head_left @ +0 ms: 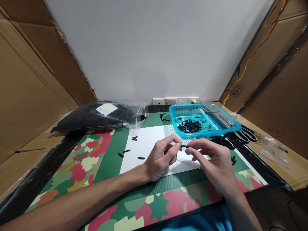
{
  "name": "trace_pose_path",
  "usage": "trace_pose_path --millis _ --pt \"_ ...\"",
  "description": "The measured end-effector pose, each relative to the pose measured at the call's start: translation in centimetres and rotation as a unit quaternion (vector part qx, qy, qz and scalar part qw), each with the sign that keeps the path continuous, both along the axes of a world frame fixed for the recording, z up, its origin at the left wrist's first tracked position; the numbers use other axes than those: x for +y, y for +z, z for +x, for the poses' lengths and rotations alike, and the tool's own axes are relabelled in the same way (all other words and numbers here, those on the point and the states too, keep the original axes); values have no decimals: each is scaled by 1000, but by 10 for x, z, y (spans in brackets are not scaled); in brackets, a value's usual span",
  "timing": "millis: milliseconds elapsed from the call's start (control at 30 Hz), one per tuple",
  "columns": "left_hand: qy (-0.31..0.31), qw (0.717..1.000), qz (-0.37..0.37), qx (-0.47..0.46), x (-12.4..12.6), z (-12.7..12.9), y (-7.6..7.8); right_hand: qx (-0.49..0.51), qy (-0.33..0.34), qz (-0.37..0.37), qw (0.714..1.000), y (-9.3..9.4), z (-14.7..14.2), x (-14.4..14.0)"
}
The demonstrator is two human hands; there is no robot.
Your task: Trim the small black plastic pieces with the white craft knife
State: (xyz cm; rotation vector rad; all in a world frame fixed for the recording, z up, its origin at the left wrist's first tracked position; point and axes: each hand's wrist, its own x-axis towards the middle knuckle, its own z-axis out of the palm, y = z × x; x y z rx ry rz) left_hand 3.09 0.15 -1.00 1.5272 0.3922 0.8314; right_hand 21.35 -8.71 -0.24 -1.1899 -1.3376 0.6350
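Black strip (184,146) — nipped at one end by left hand (160,158), at other by right hand (218,160) — both pinches closed.

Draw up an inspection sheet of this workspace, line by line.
Surface: patterned mat, with a white sheet lying on it.
Job's things: thin black piece at the fingertips; blue basket holding a heap of black pieces.
Clutter: loose black pieces on mat and sheet; large clear bag with dark contents, rear left; scissor-like handles beside the basket; small clear bag, far right.
Hands: left hand and right hand both pinch the thin black piece.
Cables: yellow-orange cord along the right-hand cardboard; thin dark cord, lower right.
Surroundings: white wall behind, sockets at its foot; cardboard on both sides.
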Motion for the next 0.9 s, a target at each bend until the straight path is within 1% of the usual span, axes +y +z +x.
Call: trace_pose_path --millis 367,567,900 --pt "3 1000 1 12 -1 0 3 10 11 -11 1000 1 -1 -1" --pt "8 1000 0 17 -1 -1 2 15 22 -15 1000 1 0 0" --pt "5 1000 -3 17 -2 -1 2 9 22 -12 1000 1 0 -1"
